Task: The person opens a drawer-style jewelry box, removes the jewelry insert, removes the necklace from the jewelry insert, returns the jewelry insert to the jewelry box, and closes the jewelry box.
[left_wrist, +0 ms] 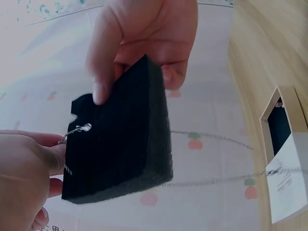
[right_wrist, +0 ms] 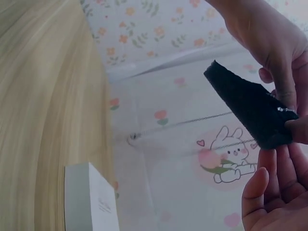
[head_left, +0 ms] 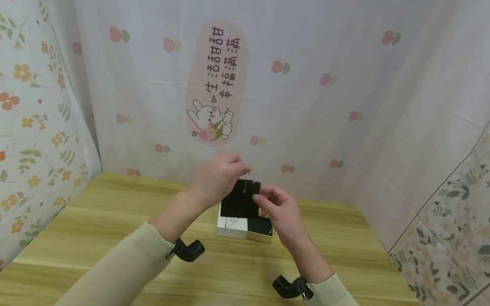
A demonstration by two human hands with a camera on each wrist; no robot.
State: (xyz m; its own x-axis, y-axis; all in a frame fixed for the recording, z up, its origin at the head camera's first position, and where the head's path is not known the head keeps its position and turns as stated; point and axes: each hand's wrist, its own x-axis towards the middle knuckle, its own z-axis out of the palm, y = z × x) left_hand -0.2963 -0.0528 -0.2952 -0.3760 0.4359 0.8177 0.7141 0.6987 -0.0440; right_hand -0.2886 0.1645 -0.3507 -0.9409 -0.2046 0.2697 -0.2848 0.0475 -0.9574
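A flat black pad [head_left: 237, 204], soft-edged like foam, is held up above a small box. My right hand [head_left: 282, 213] grips it by its right edge between thumb and fingers. At the pad's notched top edge, my left hand [head_left: 219, 176] pinches the fine silver chain of a necklace [left_wrist: 85, 127]. A small pendant hangs on the pad's front face. Behind the pad, two strands of chain [right_wrist: 192, 119] dangle free, with a small clasp-like end. Exactly how the left fingertips hold the chain is partly hidden by the pad.
Below the pad on the wooden table [head_left: 229, 284] stand a white box lid [head_left: 232, 227] and an open box [head_left: 259, 236] with a black inside, side by side. A printed curtain [head_left: 303, 129] hangs behind the table's far edge. Patterned cloth borders both sides.
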